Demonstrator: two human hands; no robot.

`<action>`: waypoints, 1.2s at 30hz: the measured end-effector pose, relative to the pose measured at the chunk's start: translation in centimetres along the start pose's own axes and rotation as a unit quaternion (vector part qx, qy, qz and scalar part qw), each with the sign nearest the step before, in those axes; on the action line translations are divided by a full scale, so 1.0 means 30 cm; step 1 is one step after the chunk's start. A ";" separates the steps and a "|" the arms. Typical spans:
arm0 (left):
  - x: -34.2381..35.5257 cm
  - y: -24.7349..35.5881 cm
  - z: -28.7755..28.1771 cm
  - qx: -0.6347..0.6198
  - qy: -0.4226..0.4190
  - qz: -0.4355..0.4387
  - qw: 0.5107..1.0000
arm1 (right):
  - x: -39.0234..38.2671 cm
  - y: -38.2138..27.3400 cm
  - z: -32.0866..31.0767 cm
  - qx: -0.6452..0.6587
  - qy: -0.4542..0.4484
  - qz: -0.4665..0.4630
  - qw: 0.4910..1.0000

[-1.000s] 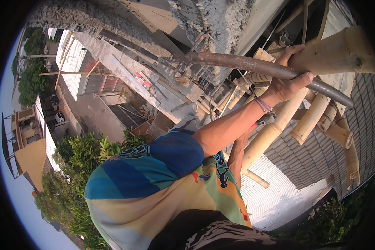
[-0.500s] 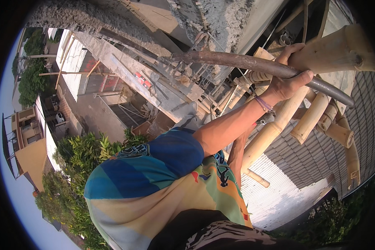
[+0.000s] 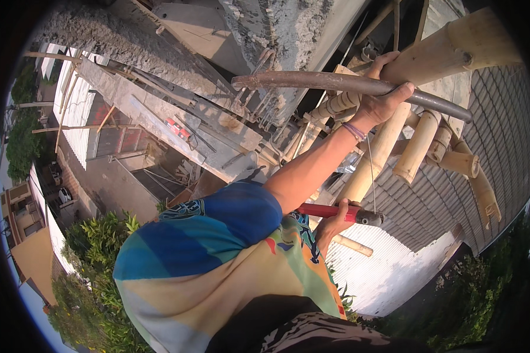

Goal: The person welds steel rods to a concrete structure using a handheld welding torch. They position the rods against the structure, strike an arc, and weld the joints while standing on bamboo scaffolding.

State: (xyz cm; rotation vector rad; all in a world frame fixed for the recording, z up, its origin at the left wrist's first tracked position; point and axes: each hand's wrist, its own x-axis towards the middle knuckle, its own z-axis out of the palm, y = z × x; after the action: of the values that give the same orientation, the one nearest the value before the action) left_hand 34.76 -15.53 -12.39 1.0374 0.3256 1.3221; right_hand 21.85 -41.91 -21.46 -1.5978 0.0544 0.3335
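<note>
- Left hand (image 3: 383, 97) was wrapped around the dark steel pipe (image 3: 335, 82), up against the bamboo pole (image 3: 453, 50) above it.
- Pipe's long axis ran left to right across the top of view, dipping at its right end.
- Right hand (image 3: 333, 220) was closed on the red-handled tool (image 3: 341, 213), low by my hip, head pointing right.
- Hands were well apart; the pipe lay straight above the tool hand, left hand nearer.
- Bamboo scaffold bundle (image 3: 418, 147) hung between them; corrugated roof (image 3: 394, 270) was far below.

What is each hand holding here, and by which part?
One hand grips the dark metal pipe along its shaft, against a bamboo pole. The other hand holds a red-handled tool by its handle.
</note>
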 end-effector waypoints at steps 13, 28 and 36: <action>0.004 -0.026 0.000 -0.058 -0.022 -0.008 0.998 | -0.181 -0.210 -0.267 0.005 0.264 -0.160 0.951; 0.001 -0.033 -0.010 -0.011 0.012 -0.008 1.000 | 0.047 -0.773 0.100 -0.151 -0.171 -0.341 0.912; -0.005 -0.046 -0.020 -0.017 -0.006 -0.038 0.999 | 0.083 -0.822 0.285 -0.247 -0.216 -0.196 0.924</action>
State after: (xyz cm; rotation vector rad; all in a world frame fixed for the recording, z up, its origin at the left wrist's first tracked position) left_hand 35.17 -15.28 -13.82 0.9941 0.3292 1.2482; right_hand 28.56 -31.57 1.69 -1.9447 -0.7337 0.3973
